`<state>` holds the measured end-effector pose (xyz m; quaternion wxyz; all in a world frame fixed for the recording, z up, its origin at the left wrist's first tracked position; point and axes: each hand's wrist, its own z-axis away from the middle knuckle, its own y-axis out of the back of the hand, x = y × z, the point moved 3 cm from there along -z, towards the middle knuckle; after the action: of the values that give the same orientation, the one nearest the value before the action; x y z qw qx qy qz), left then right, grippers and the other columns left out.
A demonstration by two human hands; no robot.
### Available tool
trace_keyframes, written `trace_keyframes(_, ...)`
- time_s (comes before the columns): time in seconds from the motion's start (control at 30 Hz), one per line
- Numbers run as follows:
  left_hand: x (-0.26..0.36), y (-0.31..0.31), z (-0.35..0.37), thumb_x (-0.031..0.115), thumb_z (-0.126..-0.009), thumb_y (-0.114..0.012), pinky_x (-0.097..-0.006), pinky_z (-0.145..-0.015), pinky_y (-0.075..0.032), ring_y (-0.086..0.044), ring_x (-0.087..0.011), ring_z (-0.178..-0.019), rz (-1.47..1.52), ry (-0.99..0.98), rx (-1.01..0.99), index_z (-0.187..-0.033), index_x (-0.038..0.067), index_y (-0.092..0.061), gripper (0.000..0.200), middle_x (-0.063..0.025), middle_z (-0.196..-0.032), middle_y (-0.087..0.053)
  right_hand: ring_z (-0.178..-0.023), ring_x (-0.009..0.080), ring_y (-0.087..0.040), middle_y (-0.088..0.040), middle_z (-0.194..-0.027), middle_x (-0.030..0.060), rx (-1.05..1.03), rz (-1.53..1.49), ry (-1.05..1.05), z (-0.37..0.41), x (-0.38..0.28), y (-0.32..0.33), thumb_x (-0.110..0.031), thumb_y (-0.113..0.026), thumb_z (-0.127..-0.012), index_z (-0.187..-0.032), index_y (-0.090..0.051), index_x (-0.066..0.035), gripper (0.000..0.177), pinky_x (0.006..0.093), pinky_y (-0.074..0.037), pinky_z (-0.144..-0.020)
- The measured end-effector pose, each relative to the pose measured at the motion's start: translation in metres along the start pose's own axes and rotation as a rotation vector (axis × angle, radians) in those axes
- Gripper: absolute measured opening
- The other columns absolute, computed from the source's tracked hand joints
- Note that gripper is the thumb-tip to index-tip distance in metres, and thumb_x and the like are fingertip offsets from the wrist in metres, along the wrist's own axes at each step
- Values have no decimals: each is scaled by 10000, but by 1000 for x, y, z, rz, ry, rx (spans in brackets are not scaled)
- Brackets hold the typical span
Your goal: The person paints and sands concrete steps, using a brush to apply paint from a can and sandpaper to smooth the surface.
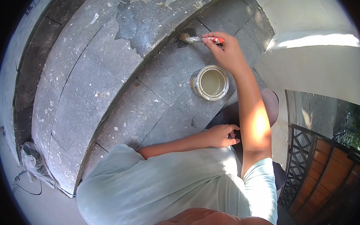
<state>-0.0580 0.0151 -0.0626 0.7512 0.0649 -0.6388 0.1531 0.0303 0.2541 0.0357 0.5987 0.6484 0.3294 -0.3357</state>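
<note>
Paintbrush (193,39): bristles at a dark patch on the floor tiles (154,83), near the curved step (94,76).
Right hand (223,48): fingers closed around the brush's orange handle.
Left hand (223,135): fingers curled beside dark cloth (224,114); cannot tell whether they grip anything.
Can (212,83): open, pale liquid inside, near the right forearm.

It's one view, up on the person's head, peering steeply down past the shirt (163,189), which looms close at the bottom! Tin (193,83) a bit farther off, mouth facing the lens, step (94,80) sweeping across the upper left, lattice (300,145) bending at lower right, dark rounded corners all about!
</note>
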Motion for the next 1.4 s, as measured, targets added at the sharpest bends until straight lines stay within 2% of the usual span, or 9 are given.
trace_keyframes(0.03,0,0,0,378,-942,-735,-408,-807,-558,-693,-275,-893,-4,6,7,-1400,59,-593,576,-127,-1112,-709,-806,133,-680,-765,-915,83,-96,-59,-65,2,0,-1,-199,-752,-983,-1101,-780,-12,222,285,-532,-718)
trace_keyframes(0.13,-1,-1,-1,367,-948,-729,-415,-801,-558,-694,-275,-895,-34,1,8,-1395,57,-594,560,-127,-1108,-713,-817,227,-718,-761,-990,155,116,45,-24,2,2,8,-231,-772,-957,-1080,-784,-24,241,338,-556,-750)
trace_keyframes(0.43,3,5,-1,271,-948,-734,-378,-703,-527,-672,-231,-767,-154,-88,76,-1394,17,-583,535,-113,-956,-698,-813,153,-679,-712,-936,110,486,-137,141,72,17,67,-169,-744,-991,-1075,-748,19,206,287,-529,-724)
trace_keyframes(0.6,10,1,-3,259,-987,-707,-342,-610,-500,-634,-173,-653,-291,-151,44,-1348,68,-619,418,-56,-824,-676,-806,114,-632,-661,-902,60,640,-211,78,162,65,119,-102,-716,-999,-1081,-718,38,163,244,-495,-734)
trace_keyframes(0.63,2,1,-11,267,-995,-704,-336,-604,-496,-627,-157,-644,-311,-186,40,-1327,79,-627,388,-48,-800,-671,-812,102,-639,-667,-902,53,699,-174,177,173,97,129,-89,-697,-1006,-1094,-719,28,148,231,-494,-729)
trace_keyframes(0.67,5,-1,-15,279,-1001,-706,-329,-600,-486,-618,-134,-640,-303,-141,13,-1278,79,-625,352,-33,-770,-657,-811,93,-642,-674,-893,47,716,-424,-64,186,127,134,-104,-683,-1021,-1115,-722,3,148,226,-498,-733)
trace_keyframes(0.77,-3,-11,-21,281,-993,-704,-336,-574,-451,-593,-132,-610,-303,-144,8,-1269,85,-590,357,-8,-744,-620,-550,29,-496,-657,-833,25,837,-601,-115,213,176,162,-183,-642,-1058,-1191,-671,-24,209,193,-374,-439)
trace_keyframes(0.93,16,-30,-1,232,-960,-658,-342,-591,-440,-590,-163,-627,-454,-215,178,-1248,86,-610,326,1,-729,-566,-591,37,-492,-604,-839,7,1010,-782,-206,244,225,189,-209,-542,-1098,-1270,-613,-40,251,201,-389,-438)
trace_keyframes(1.4,11,-65,-25,164,-933,-635,-355,-570,-396,-484,-165,-557,-521,-304,295,-1104,74,-593,199,-10,-632,-475,-593,24,-498,-590,-796,-15,1041,-1141,-197,273,225,208,-316,-596,-1090,-1184,-646,-87,253,182,-375,-435)
